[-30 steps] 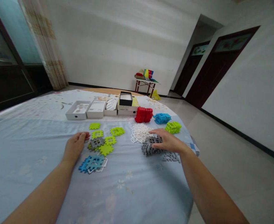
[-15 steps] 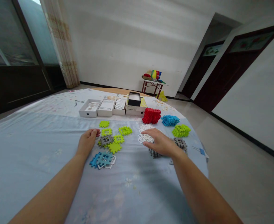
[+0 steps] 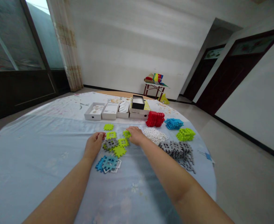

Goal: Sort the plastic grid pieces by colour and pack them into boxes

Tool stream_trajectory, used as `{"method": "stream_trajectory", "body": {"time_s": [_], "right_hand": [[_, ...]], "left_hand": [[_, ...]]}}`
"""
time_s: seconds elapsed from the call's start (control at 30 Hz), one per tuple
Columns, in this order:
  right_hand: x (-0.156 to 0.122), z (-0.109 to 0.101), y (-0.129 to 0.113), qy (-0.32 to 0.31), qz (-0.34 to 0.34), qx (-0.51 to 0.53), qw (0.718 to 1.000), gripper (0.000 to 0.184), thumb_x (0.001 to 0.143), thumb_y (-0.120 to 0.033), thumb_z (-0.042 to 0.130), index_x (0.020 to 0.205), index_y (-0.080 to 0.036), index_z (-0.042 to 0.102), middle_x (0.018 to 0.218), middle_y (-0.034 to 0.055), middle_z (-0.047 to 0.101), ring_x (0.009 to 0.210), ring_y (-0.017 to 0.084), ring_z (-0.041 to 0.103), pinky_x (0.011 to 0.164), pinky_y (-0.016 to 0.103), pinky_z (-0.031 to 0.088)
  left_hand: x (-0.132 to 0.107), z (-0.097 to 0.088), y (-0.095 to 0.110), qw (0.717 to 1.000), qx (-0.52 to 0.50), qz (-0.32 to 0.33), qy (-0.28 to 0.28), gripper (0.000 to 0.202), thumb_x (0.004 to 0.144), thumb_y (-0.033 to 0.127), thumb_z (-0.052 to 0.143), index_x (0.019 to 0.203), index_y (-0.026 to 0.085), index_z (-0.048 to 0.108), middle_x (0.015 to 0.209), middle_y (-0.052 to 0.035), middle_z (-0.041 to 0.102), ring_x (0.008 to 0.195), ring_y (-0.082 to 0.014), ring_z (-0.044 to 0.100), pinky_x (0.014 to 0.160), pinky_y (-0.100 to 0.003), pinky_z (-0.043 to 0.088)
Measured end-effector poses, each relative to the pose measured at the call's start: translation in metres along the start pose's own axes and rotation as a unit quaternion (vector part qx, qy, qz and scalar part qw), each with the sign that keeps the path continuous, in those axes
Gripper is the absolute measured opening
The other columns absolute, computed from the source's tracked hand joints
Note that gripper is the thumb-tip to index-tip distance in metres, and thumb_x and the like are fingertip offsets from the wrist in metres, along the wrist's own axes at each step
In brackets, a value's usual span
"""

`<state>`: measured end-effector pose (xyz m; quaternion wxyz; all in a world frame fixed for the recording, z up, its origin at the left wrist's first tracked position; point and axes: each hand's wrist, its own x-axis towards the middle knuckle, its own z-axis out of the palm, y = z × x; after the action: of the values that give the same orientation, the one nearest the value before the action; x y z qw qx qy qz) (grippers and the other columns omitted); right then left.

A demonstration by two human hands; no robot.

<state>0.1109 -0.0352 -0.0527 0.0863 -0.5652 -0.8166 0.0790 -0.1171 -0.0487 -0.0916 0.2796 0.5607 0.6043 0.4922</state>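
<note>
My right hand (image 3: 135, 135) has its fingers curled down over lime-green interlocking building pieces (image 3: 126, 134), partly covering them. Closed and resting on the cloth, my left hand (image 3: 94, 145) is beside a lime-green window piece (image 3: 111, 135); whether anything is inside its fingers is hidden. Between the hands lie a grey window piece (image 3: 111, 143), another lime-green window piece (image 3: 123, 142) and a solid lime-green piece (image 3: 119, 151). A further solid green piece (image 3: 108, 127) lies farther back. Nearer me is a small heap of blue pieces (image 3: 109, 162) with white frames (image 3: 117, 166) under it.
Stacks of red (image 3: 155, 119), blue (image 3: 173, 123), green (image 3: 186, 134) and grey pieces (image 3: 176, 149) stand at right, around flat white pieces (image 3: 154, 134). White open boxes (image 3: 94, 116) and a black box (image 3: 138, 104) line the back of the cloth-covered table (image 3: 45, 161).
My right hand has moved left, from above the white and grey pieces to the lime-green pieces, and its fingers have curled down. My left hand stays beside the green pieces. The view has shifted slightly.
</note>
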Motion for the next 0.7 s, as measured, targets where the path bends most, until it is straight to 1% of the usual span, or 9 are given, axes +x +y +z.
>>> {"method": "stream_trajectory", "body": {"time_s": [0.1, 0.2, 0.3, 0.4, 0.47, 0.57, 0.7], "right_hand": [[0.010, 0.000, 0.000, -0.020, -0.007, -0.009, 1.000, 0.057, 0.068, -0.015, 0.058, 0.123, -0.022, 0.052, 0.131, 0.0093, 0.051, 0.119, 0.029, 0.045, 0.095, 0.046, 0.038], [0.012, -0.005, 0.001, -0.018, -0.010, -0.014, 1.000, 0.055, 0.066, -0.021, 0.061, 0.121, -0.024, 0.055, 0.124, 0.0092, 0.056, 0.115, 0.031, 0.048, 0.092, 0.047, 0.039], [0.007, -0.015, 0.004, -0.001, -0.009, -0.013, 1.000, 0.056, 0.069, -0.028, 0.062, 0.124, -0.022, 0.052, 0.123, 0.0114, 0.056, 0.115, 0.031, 0.048, 0.092, 0.046, 0.039], [-0.001, -0.032, 0.015, 0.022, -0.001, -0.011, 1.000, 0.058, 0.072, -0.034, 0.062, 0.127, -0.019, 0.050, 0.123, 0.0122, 0.056, 0.114, 0.029, 0.049, 0.094, 0.042, 0.038], [-0.008, -0.047, 0.030, 0.039, 0.008, -0.010, 0.999, 0.059, 0.073, -0.038, 0.063, 0.128, -0.020, 0.050, 0.124, 0.0106, 0.056, 0.113, 0.026, 0.050, 0.095, 0.039, 0.038], [-0.025, -0.071, 0.064, 0.064, 0.037, -0.015, 0.997, 0.059, 0.074, -0.039, 0.064, 0.128, -0.020, 0.050, 0.123, 0.0086, 0.057, 0.112, 0.024, 0.052, 0.095, 0.036, 0.038], [-0.059, -0.100, 0.123, 0.094, 0.098, -0.030, 0.990, 0.057, 0.073, -0.027, 0.064, 0.127, -0.015, 0.050, 0.127, 0.0105, 0.056, 0.115, 0.024, 0.050, 0.099, 0.035, 0.036]], "left_hand": [[-0.001, 0.000, 0.002, 1.000, 0.010, 0.002, -0.002, 0.035, 0.074, 0.044, 0.042, 0.081, 0.018, 0.065, 0.080, -0.0078, 0.071, 0.077, -0.0225, 0.066, 0.075, -0.034, 0.050], [-0.001, 0.000, 0.004, 1.000, 0.011, 0.000, -0.005, 0.036, 0.074, 0.045, 0.042, 0.081, 0.018, 0.065, 0.081, -0.0081, 0.072, 0.076, -0.0226, 0.066, 0.073, -0.034, 0.050], [0.000, 0.000, 0.003, 1.000, 0.014, -0.003, -0.008, 0.038, 0.073, 0.046, 0.042, 0.081, 0.017, 0.065, 0.082, -0.0085, 0.072, 0.076, -0.0229, 0.067, 0.073, -0.034, 0.050], [0.001, 0.000, 0.002, 1.000, 0.015, -0.006, -0.008, 0.037, 0.072, 0.046, 0.042, 0.081, 0.018, 0.065, 0.082, -0.0079, 0.071, 0.077, -0.0234, 0.067, 0.074, -0.035, 0.050], [0.002, 0.000, 0.002, 1.000, 0.013, -0.012, -0.009, 0.035, 0.071, 0.045, 0.043, 0.081, 0.019, 0.064, 0.081, -0.0071, 0.071, 0.078, -0.0236, 0.066, 0.075, -0.035, 0.051], [0.003, 0.000, 0.004, 0.999, 0.022, -0.023, -0.009, 0.032, 0.071, 0.044, 0.043, 0.078, 0.021, 0.063, 0.080, -0.0057, 0.071, 0.078, -0.0239, 0.066, 0.076, -0.035, 0.051], [0.004, -0.001, 0.004, 0.999, 0.045, -0.021, -0.010, 0.031, 0.071, 0.044, 0.043, 0.078, 0.021, 0.064, 0.079, -0.0048, 0.071, 0.079, -0.0248, 0.065, 0.081, -0.038, 0.050]]}}
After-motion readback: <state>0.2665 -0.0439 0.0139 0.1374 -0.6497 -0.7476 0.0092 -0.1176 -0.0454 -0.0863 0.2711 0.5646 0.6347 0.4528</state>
